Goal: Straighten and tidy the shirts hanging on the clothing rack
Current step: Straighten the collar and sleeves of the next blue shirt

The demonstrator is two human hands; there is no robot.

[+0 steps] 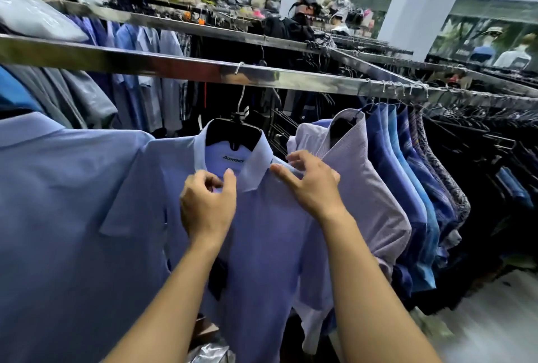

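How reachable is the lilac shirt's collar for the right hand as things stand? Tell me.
Probably yes. The right hand lies on the shoulder of the blue shirt, right beside the lilac shirt; its collar hangs just above, nothing between them.

Steel rail (174, 67) carries black hanger (233, 135), blue shirts (262, 231) in row

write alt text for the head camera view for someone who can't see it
Two bare hands tidy a light blue shirt on a black hanger: the left hand pinches the collar, the right hand grips the shoulder. It hangs from a metal rail, with a lilac shirt and a row of darker blue shirts to its right.
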